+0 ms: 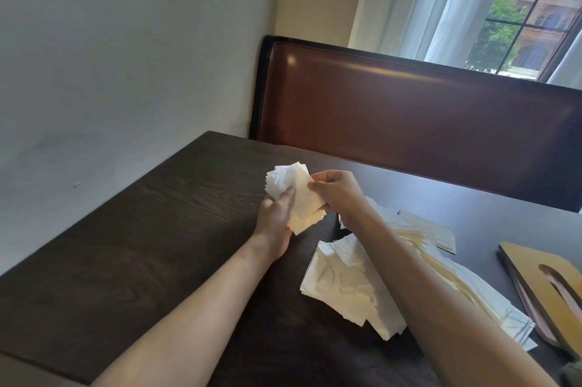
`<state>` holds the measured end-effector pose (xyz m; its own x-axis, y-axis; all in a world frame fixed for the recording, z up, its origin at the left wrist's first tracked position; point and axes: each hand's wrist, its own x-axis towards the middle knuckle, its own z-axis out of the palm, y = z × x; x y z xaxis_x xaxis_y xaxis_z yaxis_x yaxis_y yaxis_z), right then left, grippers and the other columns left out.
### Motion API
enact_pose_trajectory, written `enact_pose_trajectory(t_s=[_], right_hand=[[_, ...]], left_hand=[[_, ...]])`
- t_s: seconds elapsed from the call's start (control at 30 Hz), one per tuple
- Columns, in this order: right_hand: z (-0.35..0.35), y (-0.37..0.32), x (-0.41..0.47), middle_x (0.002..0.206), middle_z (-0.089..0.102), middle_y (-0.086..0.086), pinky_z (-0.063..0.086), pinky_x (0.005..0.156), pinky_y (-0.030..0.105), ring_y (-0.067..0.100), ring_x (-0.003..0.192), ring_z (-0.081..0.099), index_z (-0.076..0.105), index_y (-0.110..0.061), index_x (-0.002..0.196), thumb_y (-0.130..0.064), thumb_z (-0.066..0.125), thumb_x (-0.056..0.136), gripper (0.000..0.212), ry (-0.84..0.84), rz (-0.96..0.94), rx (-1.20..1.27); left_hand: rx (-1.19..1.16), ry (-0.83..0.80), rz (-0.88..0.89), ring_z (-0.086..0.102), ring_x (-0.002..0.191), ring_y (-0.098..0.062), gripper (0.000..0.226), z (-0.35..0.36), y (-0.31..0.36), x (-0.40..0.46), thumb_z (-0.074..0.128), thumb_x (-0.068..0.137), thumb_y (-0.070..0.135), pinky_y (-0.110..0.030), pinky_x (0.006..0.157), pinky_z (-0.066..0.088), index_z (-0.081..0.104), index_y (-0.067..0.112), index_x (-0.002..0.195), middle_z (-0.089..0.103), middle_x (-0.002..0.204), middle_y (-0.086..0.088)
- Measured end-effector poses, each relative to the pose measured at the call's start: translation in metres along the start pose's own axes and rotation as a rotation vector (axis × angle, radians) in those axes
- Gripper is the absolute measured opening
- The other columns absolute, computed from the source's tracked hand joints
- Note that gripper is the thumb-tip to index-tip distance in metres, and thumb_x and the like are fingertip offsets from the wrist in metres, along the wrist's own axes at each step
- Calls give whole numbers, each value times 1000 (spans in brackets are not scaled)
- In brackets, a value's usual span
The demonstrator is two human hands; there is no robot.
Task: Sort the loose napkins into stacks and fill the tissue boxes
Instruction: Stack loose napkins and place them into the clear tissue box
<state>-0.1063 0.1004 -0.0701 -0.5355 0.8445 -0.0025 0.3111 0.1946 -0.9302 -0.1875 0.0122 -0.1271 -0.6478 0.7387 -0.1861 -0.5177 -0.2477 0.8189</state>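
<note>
Dark wood-grain tabletop (132,248) carries the work, set against a plain wall at a window booth. Nearest, the loose napkins (352,289) lie sprawled in a mixed white and cream heap at the right, partly hidden beneath the right forearm; a sweep of that arm could scatter them. Just beyond, at the right edge, a tan tissue box lid (535,273) with a slot lies flat, unfilled. Above the tabletop, the left hand (277,219) grips a fanned bundle of napkins (299,197), thumb pressed on top; the right hand (337,194) pinches its upper edge, fingers curled. Risk: the uneven bundle may slip or shed sheets, and crumpled white sheets may mix into the cream stack. Farther back stands a brown padded bench back (409,109).
</note>
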Motion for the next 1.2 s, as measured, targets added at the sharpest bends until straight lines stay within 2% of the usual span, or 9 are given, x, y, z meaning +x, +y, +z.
enact_pose_trajectory(t_s=[0.1, 0.2, 0.4, 0.53, 0.6, 0.73, 0.9, 1.07, 1.2], right_hand=[[-2, 1, -4, 111, 68, 2, 56, 70, 28, 18, 96, 67, 69, -15, 112, -21, 74, 87, 26, 51, -127, -73], [-1, -1, -12, 106, 68, -1, 55, 84, 34, 17, 96, 66, 65, -15, 118, -31, 70, 89, 33, -71, -129, -68], [-7, -5, -46, 87, 70, 8, 59, 68, 27, 15, 76, 68, 69, -7, 98, -20, 72, 89, 16, -141, -93, 162], [-22, -10, -77, 90, 69, 10, 60, 69, 43, 25, 80, 69, 67, -12, 98, -16, 71, 87, 12, -80, -88, 305], [-32, -10, -92, 92, 67, 10, 59, 67, 49, 25, 78, 68, 66, -13, 104, -17, 70, 88, 17, -62, -97, 335], [-56, 0, -123, 99, 70, 2, 58, 63, 29, 16, 84, 69, 64, -20, 112, -24, 71, 89, 24, 25, -103, 387], [-85, 25, -162, 101, 71, 5, 60, 76, 41, 24, 95, 69, 69, -16, 108, -28, 65, 93, 20, 156, -138, 368], [-118, 47, -202, 107, 69, 1, 58, 85, 49, 20, 99, 66, 64, -23, 117, -29, 58, 98, 21, 137, -122, 335], [-149, 69, -232, 108, 69, 2, 59, 84, 42, 20, 101, 66, 64, -21, 117, -20, 63, 95, 22, 176, -152, 330]], left_hand=[[-51, 25, 66, 70, 107, -31, 34, -4, 3, 5, 61, 100, 25, -51, 95, 56, 56, 14, 132, 71, 118, -13], [-77, -79, 224, 67, 113, -31, 34, -2, 11, -1, 52, 104, 21, -44, 91, 58, 54, 15, 137, 68, 124, -16], [-16, -150, 321, 67, 112, -32, 27, 1, 17, -27, 53, 102, 17, -51, 97, 55, 60, 16, 129, 70, 118, -14], [21, -237, 376, 68, 107, -24, 35, -1, 20, -54, 62, 89, 17, -40, 88, 58, 62, 19, 124, 70, 113, -9], [53, -271, 376, 69, 105, -23, 36, 0, 22, -70, 65, 86, 15, -39, 84, 59, 62, 20, 122, 70, 110, -8], [166, -282, 339, 71, 98, -25, 38, 7, 21, -105, 72, 76, 15, -42, 82, 61, 66, 19, 113, 72, 101, -6], [415, -313, 310, 68, 103, -37, 47, 24, -2, -148, 79, 73, 24, -54, 84, 60, 65, 14, 117, 69, 110, -18], [479, -374, 271, 71, 97, -28, 50, 48, -26, -183, 77, 70, 13, -44, 78, 59, 65, 13, 119, 73, 106, -12], [534, -409, 258, 71, 94, -11, 46, 66, -49, -204, 77, 78, 3, -31, 80, 58, 63, 16, 120, 75, 100, 6]])
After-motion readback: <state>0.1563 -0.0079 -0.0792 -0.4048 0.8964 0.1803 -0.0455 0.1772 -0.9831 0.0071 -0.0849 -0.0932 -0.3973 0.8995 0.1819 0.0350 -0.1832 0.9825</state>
